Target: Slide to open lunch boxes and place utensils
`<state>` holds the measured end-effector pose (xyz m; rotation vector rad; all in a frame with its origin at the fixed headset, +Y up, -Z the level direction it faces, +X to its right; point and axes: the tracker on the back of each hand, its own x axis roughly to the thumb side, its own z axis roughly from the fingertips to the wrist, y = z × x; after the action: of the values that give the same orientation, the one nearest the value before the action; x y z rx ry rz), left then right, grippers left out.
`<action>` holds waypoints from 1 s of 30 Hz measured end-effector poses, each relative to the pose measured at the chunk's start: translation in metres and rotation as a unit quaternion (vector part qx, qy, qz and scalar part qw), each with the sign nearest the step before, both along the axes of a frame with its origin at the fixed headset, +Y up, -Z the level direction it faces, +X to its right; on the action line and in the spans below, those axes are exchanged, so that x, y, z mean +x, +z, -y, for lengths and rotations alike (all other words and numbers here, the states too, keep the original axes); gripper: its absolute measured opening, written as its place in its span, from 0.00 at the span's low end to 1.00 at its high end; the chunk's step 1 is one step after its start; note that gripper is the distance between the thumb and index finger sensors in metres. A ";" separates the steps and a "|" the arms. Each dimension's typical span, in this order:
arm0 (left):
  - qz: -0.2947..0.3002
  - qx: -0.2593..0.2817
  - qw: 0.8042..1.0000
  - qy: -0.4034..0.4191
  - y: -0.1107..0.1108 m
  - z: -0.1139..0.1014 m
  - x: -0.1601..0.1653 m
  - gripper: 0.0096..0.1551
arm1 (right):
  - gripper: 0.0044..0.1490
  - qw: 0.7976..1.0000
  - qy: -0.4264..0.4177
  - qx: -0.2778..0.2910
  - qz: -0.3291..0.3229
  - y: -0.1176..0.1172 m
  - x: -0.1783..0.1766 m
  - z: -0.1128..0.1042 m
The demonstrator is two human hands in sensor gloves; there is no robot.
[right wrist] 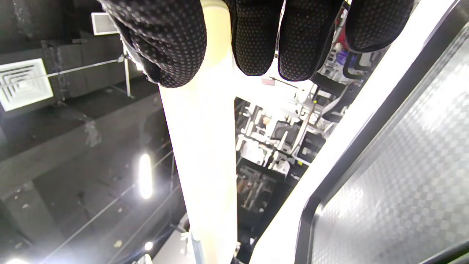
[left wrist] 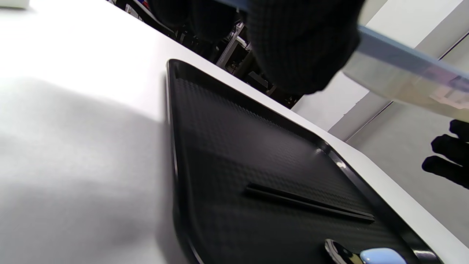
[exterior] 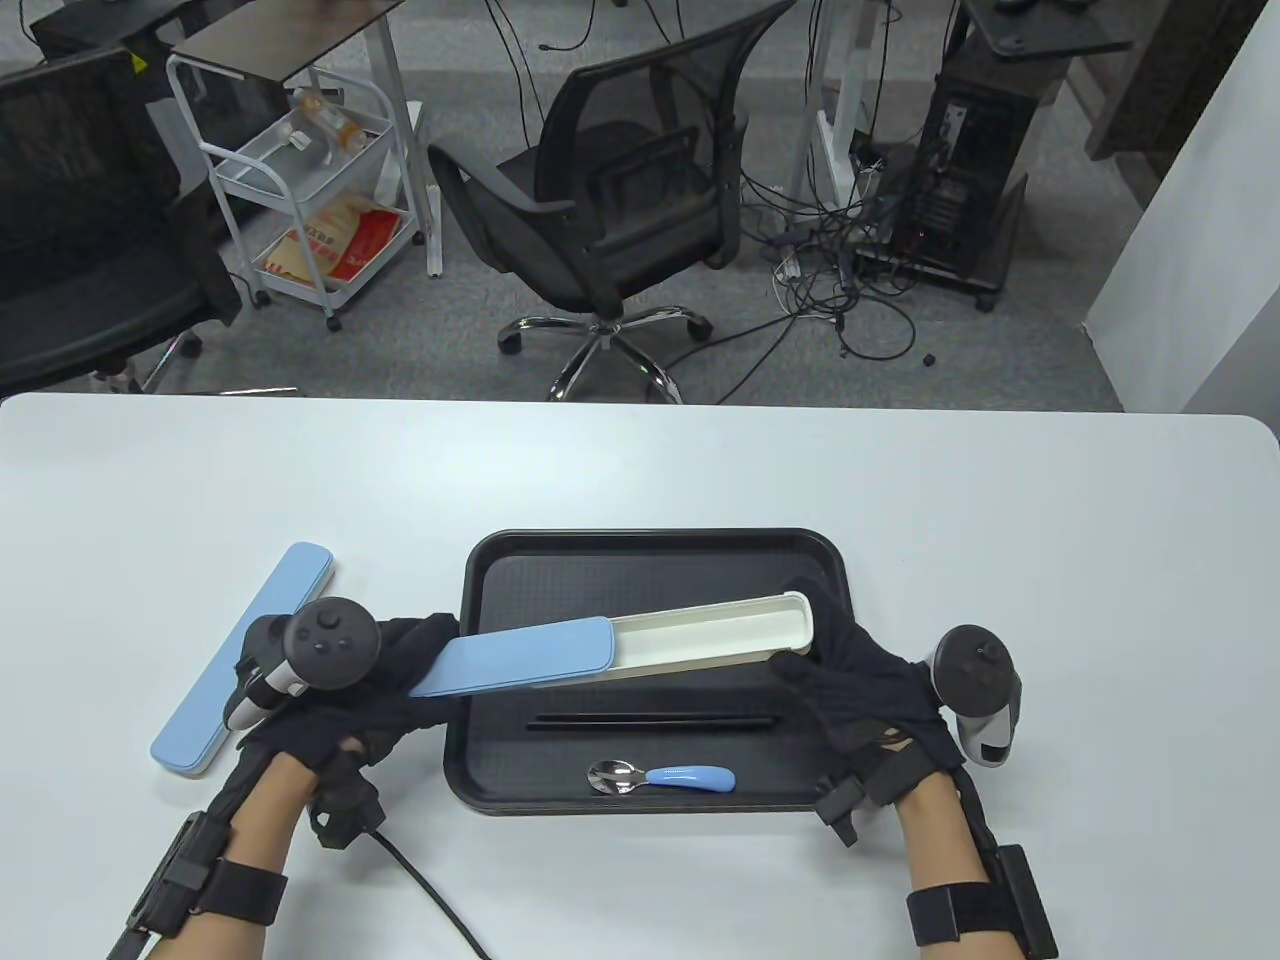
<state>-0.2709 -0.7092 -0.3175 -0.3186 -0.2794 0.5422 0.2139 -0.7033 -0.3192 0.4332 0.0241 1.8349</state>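
Observation:
A long cream utensil box [exterior: 712, 630] is held above the black tray [exterior: 500, 570], its blue lid [exterior: 520, 668] slid partly off to the left so the right half stands open and empty. My left hand [exterior: 400, 665] grips the lid end; my right hand [exterior: 840, 670] grips the box's right end, seen between its fingers [right wrist: 176, 40] in the right wrist view. The box [left wrist: 403, 79] crosses the top of the left wrist view. Black chopsticks [exterior: 652, 720] and a blue-handled spoon [exterior: 660, 776] lie on the tray.
A second closed blue box [exterior: 245, 655] lies slantwise on the white table left of the tray, partly under my left hand. A black cable [exterior: 430, 885] runs off the front edge. Office chairs and a cart stand beyond the far edge.

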 end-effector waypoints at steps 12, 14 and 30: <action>-0.037 -0.011 0.999 0.004 -0.001 -0.001 -0.008 0.54 | 0.51 0.998 -0.002 -0.016 0.057 0.001 0.005 0.007; -0.064 -0.009 0.998 0.017 -0.002 -0.001 -0.013 0.54 | 0.51 0.995 0.070 -0.013 0.067 0.002 -0.002 0.007; -0.105 -0.005 0.994 0.005 -0.003 0.002 -0.019 0.53 | 0.33 0.736 0.654 0.170 -0.043 0.023 -0.122 0.041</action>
<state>-0.2899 -0.7110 -0.3207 -0.2673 -0.0756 0.5826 0.0919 -0.7446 -0.2962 0.8948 0.0703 3.2503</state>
